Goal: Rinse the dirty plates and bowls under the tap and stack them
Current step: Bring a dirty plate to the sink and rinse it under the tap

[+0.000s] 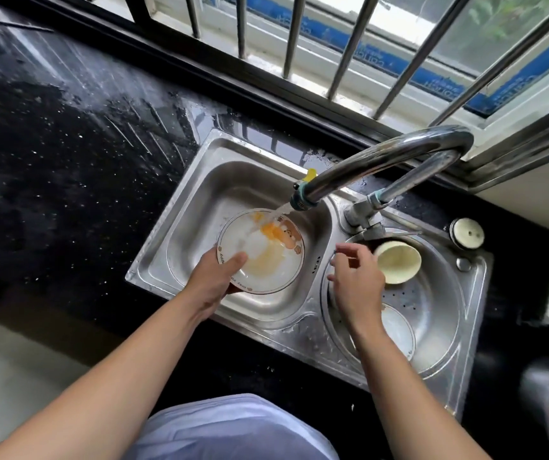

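My left hand (215,278) grips the near-left rim of a white plate (268,260) with a bear print and orange smears, holding it in the left sink basin (200,207). Water from the chrome tap (303,200) pours onto the plate's far side. My right hand (356,280) hovers over the round right basin (439,327), fingers spread and holding nothing. A cream bowl (399,262) lies tilted on its side in that basin, just right of my fingers. Another white plate (397,328) lies flat below it, partly hidden by my right wrist.
A wet black counter (67,144) stretches left of the sink. A barred window (349,44) runs along the back. A round white stopper (467,233) sits on the sink ledge at the right. The tap base (364,217) stands between the basins.
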### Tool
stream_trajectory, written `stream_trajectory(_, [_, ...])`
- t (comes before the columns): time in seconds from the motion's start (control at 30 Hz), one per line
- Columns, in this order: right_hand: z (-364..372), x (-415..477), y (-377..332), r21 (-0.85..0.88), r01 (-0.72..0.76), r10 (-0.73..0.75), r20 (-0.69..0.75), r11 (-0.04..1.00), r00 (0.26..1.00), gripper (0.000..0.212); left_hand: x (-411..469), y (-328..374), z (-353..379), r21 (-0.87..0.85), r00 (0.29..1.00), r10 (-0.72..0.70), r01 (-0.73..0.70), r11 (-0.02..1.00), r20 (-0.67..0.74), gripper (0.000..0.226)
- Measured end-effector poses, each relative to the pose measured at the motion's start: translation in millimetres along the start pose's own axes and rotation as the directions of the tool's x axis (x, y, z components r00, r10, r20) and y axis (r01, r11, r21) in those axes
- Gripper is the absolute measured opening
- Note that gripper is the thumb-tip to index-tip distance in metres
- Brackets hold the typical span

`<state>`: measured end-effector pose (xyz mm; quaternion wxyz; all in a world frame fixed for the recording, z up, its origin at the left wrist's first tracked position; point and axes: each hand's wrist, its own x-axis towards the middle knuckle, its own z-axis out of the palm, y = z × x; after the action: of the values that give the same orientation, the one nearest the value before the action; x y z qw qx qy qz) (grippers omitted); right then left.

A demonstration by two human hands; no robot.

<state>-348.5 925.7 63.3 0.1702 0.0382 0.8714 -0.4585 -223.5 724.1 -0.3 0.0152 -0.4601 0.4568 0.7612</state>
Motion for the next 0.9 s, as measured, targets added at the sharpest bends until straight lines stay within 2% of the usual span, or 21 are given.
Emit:
stream_trajectory(0.07, [14, -11, -12, -0.1, 0.217, -0.211, 0.065, 0.971, 0.975, 0.027, 2, 0, -2, 0.03, 1.0, 0.013, -0.013, 0.999, 0.013, 0.024])
stream_trajectory(0.1, [21, -13, -19, -0.133, 0.284, -0.272, 0.102, 0.949, 0.957, 0.029, 4, 1, -3, 0.038, 1.0, 0.016, -0.017, 0.999, 0.02, 0.022])
stream_trajectory(0.17, [34, -12, -33, -0.148, 0.329, -0.299, 0.192, 0.933, 0.935, 0.03, 6, 1, -6, 0.032, 1.0, 0.02, -0.021, 0.999, 0.014, 0.022])
stream_trajectory(0.4, [82, -1, -67, -0.18, 0.232, -0.136, 0.428, 0.956, 0.893, 0.033, 13, 4, -13, 0.025, 0.999, 0.048, -0.048, 0.999, -0.007, 0.02])
stream_trajectory(0.5, [98, -6, -67, -0.104, 0.161, -0.086, 0.511, 0.981, 0.855, 0.038, 17, 6, -18, 0.017, 0.999, 0.052, -0.052, 0.999, 0.01, 0.022])
stream_trajectory(0.6, [99, -15, -60, 0.065, -0.088, 0.033, 0.589, 0.994, 0.807, 0.041, 21, 8, -23, 0.015, 0.997, 0.058, -0.059, 0.998, 0.047, 0.03])
stream_trajectory(0.67, [93, -17, -54, 0.12, -0.24, 0.124, 0.594, 0.963, 0.795, 0.046, 25, 7, -24, 0.032, 0.996, 0.068, -0.07, 0.997, 0.06, 0.032])
stream_trajectory(0.73, [87, -12, -50, 0.113, -0.284, 0.187, 0.52, 0.952, 0.833, 0.043, 28, 7, -24, 0.053, 0.995, 0.078, -0.081, 0.995, 0.057, 0.03])
stream_trajectory(0.83, [89, 3, -56, -0.04, -0.18, 0.182, 0.376, 0.983, 0.909, 0.03, 27, 6, -23, 0.043, 0.996, 0.049, -0.053, 0.998, 0.072, 0.029])
stream_trajectory(0.9, [99, 9, -68, -0.151, -0.058, 0.109, 0.355, 0.987, 0.928, 0.033, 27, 7, -23, 0.043, 0.995, 0.028, -0.032, 0.999, 0.092, 0.032])
